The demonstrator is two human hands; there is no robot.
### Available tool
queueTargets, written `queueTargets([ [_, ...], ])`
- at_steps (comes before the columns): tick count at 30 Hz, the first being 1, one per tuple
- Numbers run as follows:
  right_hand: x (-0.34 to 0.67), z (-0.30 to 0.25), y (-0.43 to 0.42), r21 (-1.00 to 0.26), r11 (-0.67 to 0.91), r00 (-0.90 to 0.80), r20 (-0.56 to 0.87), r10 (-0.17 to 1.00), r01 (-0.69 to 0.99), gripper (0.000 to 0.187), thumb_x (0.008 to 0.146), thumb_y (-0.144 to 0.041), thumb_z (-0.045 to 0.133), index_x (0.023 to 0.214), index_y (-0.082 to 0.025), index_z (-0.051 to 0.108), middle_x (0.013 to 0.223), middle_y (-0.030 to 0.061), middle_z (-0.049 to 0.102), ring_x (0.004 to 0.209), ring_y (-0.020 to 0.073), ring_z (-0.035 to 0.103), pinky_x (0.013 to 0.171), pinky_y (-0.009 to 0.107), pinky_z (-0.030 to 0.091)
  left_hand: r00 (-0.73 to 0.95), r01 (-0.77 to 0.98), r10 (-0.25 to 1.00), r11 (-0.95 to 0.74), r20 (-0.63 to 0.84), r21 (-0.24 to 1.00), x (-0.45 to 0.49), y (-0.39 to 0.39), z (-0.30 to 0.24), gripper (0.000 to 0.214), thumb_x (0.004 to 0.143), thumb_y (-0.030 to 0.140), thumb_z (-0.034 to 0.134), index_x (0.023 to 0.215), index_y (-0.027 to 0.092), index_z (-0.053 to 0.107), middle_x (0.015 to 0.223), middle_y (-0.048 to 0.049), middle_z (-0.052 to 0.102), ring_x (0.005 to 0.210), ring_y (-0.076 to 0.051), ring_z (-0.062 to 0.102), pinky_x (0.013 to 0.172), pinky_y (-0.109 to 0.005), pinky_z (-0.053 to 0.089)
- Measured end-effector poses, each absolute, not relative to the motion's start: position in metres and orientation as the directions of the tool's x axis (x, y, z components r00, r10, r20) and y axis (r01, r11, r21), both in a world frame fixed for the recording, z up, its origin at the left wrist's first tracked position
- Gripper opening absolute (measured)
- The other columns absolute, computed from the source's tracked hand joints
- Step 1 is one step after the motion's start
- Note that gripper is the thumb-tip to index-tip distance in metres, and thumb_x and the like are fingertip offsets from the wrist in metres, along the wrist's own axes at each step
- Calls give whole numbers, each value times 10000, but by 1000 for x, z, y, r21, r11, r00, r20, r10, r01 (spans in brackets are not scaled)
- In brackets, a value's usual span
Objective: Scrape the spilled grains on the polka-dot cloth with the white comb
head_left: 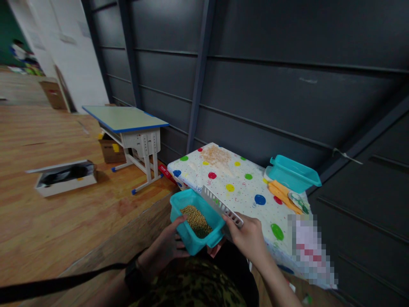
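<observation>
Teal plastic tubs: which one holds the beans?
The open teal plastic tub gripped by both hands holds the beans; the other teal tub sits untouched at the table's far right.

- A counter (243,179) under a white cloth with coloured dots, a patch of pale grain (217,155) at its far end.
- A second teal tub (292,172) beside an orange cloth (281,192).
- A blue-edged school desk (124,118) on the wooden floor (47,221).
- An open white box (65,177) left of it.
</observation>
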State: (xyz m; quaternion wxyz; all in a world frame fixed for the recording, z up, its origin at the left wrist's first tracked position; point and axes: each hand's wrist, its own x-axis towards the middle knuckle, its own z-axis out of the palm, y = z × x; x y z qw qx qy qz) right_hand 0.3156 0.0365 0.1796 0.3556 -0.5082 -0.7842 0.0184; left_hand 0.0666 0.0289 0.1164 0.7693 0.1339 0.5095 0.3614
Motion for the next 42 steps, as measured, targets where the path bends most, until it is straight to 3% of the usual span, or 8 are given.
queueTargets([
  [7, 346, 195, 74, -287, 324, -97, 595, 798, 902, 357, 1023, -402, 556, 841, -232, 812, 730, 88, 798, 665, 261, 758, 603, 300, 473, 255, -431, 698, 701, -669, 568, 62, 32, 99, 750, 911, 640, 642, 1416, 91, 571, 1223, -242, 799, 981, -381, 802, 851, -494, 646],
  [10, 362, 204, 104, -181, 87, 20, 519, 854, 980, 332, 1004, -392, 604, 836, -201, 817, 777, 128, 811, 746, 301, 777, 610, 311, 453, 240, -426, 694, 703, -678, 569, 62, 33, 98, 742, 910, 642, 642, 1422, 111, 562, 1263, -244, 787, 989, -370, 801, 861, -491, 642],
  [13, 366, 213, 126, -74, -81, 104, 415, 904, 994, 335, 1048, -376, 572, 1011, -176, 838, 885, 148, 831, 831, 288, 789, 656, 297, 457, 251, -424, 690, 709, -679, 564, 62, 34, 101, 730, 905, 644, 656, 1417, 132, 563, 1271, -228, 787, 991, -354, 803, 882, -483, 639],
  [21, 364, 215, 159, 37, -261, 233, 343, 910, 965, 403, 1116, -359, 447, 1245, -174, 781, 1040, 183, 825, 960, 293, 796, 736, 314, 496, 208, -400, 650, 738, -731, 543, 54, 28, 113, 657, 931, 614, 641, 1380, 137, 588, 1280, -217, 778, 1042, -367, 796, 923, -515, 637],
  [25, 364, 208, 163, 36, -234, 210, 328, 921, 972, 375, 1106, -357, 483, 1179, -176, 802, 1039, 177, 828, 951, 287, 797, 744, 305, 491, 200, -398, 619, 760, -760, 514, 46, 21, 117, 661, 927, 604, 659, 1403, 158, 555, 1348, -212, 746, 1084, -369, 785, 918, -525, 648],
  [32, 360, 204, 154, -73, -36, 60, 357, 932, 997, 301, 1067, -373, 586, 1070, -214, 841, 1000, 118, 844, 909, 264, 787, 699, 281, 434, 223, -394, 660, 734, -717, 553, 46, 19, 115, 713, 923, 647, 637, 1440, 163, 549, 1310, -210, 758, 1098, -383, 782, 947, -543, 630],
  [42, 359, 199, 156, -116, 15, 27, 354, 935, 993, 253, 1025, -356, 648, 983, -214, 852, 937, 117, 843, 827, 253, 768, 656, 283, 384, 232, -416, 648, 740, -725, 529, 51, 24, 112, 735, 909, 647, 655, 1446, 154, 561, 1250, -199, 781, 1080, -375, 786, 961, -517, 634],
])
